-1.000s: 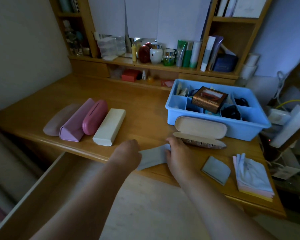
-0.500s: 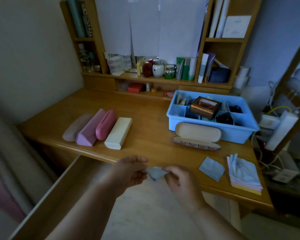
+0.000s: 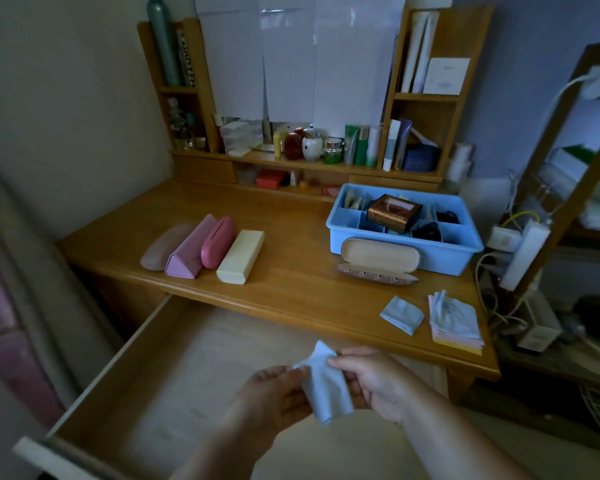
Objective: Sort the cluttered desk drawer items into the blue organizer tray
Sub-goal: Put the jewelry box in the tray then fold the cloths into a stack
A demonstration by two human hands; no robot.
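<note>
Pale-blue cloth (image 3: pixel 326 386) is pinched between the left hand (image 3: pixel 274 393) and right hand (image 3: pixel 374 382), each grip closed on an edge, above the open drawer (image 3: pixel 146 368), which looks emptied. Beyond, on the worktop (image 3: pixel 291 282), lie more cloths (image 3: pixel 454 323) and five glasses cases. Farthest right, the blue tray (image 3: pixel 440 258) is partly filled, so sorting seems midway.

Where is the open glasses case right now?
In the head view, the open glasses case lies on the desk, right of centre, directly in front of the blue organizer tray, beyond the folded cloths.
</note>
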